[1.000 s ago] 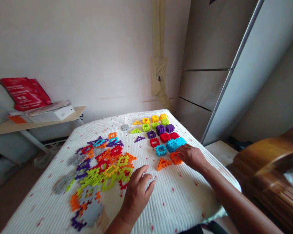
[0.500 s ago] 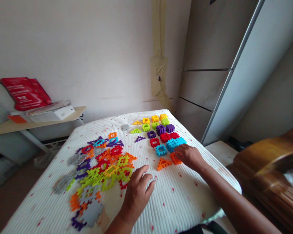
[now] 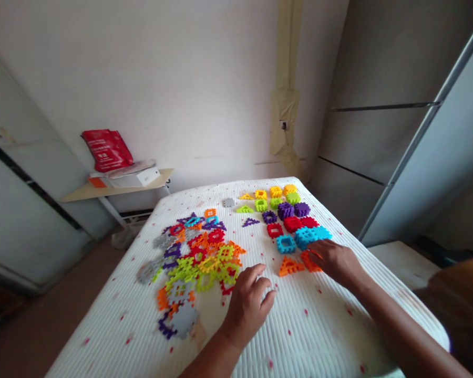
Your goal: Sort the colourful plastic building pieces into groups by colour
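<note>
My right hand (image 3: 336, 261) is at the near end of the sorted rows, its fingers closed over an orange interlocking building tile (image 3: 310, 261); the fingertips are partly hidden. Just left of that lies an orange triangular tile (image 3: 291, 265). Behind my right hand are a stack of blue tiles (image 3: 304, 237) and a blue square frame tile (image 3: 286, 244). My left hand (image 3: 249, 302) hovers with bent, spread fingers and holds nothing. It is beside the mixed pile's lime-green tiles (image 3: 183, 270) and yellow tile (image 3: 209, 263).
Red tiles (image 3: 275, 230), purple stacks (image 3: 286, 210) and yellow stacks (image 3: 275, 191) stand in rows farther back. A grey tile (image 3: 228, 202) lies apart. The table wears a ribbed white cover (image 3: 114, 310). A shelf (image 3: 79, 193) is at left, a grey cabinet (image 3: 362, 136) at right.
The view has swung left, so everything appears farther right. My right hand stays at the orange tile, and my left hand still hovers beside the pile.
</note>
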Motion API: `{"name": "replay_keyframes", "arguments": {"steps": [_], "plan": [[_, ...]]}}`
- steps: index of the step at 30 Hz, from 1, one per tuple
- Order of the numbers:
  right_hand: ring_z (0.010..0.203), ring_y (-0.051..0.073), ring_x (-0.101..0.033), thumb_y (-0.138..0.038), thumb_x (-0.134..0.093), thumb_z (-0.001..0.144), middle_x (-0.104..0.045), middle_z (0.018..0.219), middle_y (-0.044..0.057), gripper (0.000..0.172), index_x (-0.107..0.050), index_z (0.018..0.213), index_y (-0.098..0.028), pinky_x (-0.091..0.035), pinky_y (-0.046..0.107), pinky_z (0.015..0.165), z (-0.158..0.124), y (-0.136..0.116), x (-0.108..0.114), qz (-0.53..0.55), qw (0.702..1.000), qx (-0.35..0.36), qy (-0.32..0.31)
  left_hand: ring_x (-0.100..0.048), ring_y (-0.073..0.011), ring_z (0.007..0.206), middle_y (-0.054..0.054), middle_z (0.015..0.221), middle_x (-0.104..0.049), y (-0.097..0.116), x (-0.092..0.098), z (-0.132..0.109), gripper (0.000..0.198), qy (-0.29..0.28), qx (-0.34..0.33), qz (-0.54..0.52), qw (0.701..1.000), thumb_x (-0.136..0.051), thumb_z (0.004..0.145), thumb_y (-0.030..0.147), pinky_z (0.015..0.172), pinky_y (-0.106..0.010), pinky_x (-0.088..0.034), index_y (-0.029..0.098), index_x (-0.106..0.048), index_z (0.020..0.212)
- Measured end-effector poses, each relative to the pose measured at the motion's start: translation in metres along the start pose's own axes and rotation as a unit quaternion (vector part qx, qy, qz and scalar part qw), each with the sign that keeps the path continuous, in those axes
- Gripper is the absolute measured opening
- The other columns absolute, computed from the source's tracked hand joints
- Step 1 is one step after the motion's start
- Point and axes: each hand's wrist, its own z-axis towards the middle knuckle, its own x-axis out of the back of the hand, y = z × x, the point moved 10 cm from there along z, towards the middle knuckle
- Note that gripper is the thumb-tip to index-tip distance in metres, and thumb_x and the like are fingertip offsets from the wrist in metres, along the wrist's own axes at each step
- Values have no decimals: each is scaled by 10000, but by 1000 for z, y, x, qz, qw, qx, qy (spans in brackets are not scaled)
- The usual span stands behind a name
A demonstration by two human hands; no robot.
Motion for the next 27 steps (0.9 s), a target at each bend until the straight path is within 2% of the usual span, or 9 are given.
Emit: {"name": "replay_keyframes", "arguments": {"steps": [4, 7, 10, 12, 14, 17, 21, 24, 27], "plan": [[705, 155, -605, -238, -398, 891, -657, 752, 24, 261, -655, 849, -215, -333, 230, 524, -4, 0, 1, 3, 999, 12, 42, -588, -217, 926, -82, 1042, -613, 0, 2, 0, 77, 6, 4, -7, 1000, -582, 745, 120, 802, -380, -505, 195, -577, 764], [645, 148, -596, -287, -383, 916, -649, 714, 32, 304, -660, 827, -201, -349, 232, 525, -9, -2, 11, 11, 994, 25, 106, -590, -212, 904, -78, 1032, -618, 1, 6, 0, 66, 14, 7, -11, 1000, -581, 746, 126, 783, -370, -502, 191, -574, 753], [632, 144, -588, -306, -389, 933, -645, 704, 50, 322, -656, 813, -172, -383, 237, 569, -15, -17, 27, 45, 980, 73, 181, -593, -192, 851, -65, 989, -629, -1, 14, 1, 84, 31, 12, -8, 999, -562, 752, 110, 750, -351, -496, 187, -567, 718], [636, 140, -585, -274, -420, 929, -644, 711, 56, 275, -643, 819, -158, -397, 239, 598, -19, -39, 37, 87, 964, 124, 220, -593, -183, 827, -57, 937, -635, -5, 24, 2, 101, 52, 16, -5, 999, -547, 758, 101, 741, -342, -489, 186, -567, 707], [644, 136, -583, -220, -434, 922, -643, 725, 57, 215, -622, 842, -153, -404, 241, 609, -22, -68, 42, 136, 946, 180, 234, -593, -181, 818, -53, 875, -635, -12, 35, 2, 102, 75, 23, -3, 997, -540, 767, 108, 743, -338, -485, 186, -572, 710], [659, 138, -578, -168, -413, 921, -635, 728, 52, 180, -591, 889, -159, -405, 252, 608, -27, -123, 43, 190, 918, 268, 220, -590, -175, 797, -49, 802, -628, -26, 54, 0, 110, 109, 46, 1, 993, -525, 785, 113, 732, -327, -482, 186, -573, 717], [550, 126, -501, -141, -416, 903, -560, 612, 9, 156, -560, 845, -165, -332, 268, 526, -31, -188, 37, 197, 893, 358, 190, -590, -164, 793, -44, 789, -627, -43, 81, -6, 108, 154, 74, 6, 985, -518, 802, 108, 733, -308, -483, 188, -580, 762], [533, 127, -466, -167, -423, 898, -532, 598, -3, 178, -511, 744, -177, -293, 282, 516, -28, -218, 28, 196, 883, 395, 163, -592, -153, 801, -40, 797, -626, -55, 101, -13, 113, 187, 84, 21, 979, -519, 803, 103, 749, -291, -486, 189, -586, 772], [544, 123, -459, -173, -419, 895, -528, 605, -8, 206, -474, 697, -184, -277, 284, 526, -19, -235, 18, 199, 879, 407, 146, -599, -146, 801, -36, 809, -636, -75, 130, -26, 106, 237, 98, 55, 965, -527, 803, 117, 754, -273, -487, 190, -601, 785]]}}
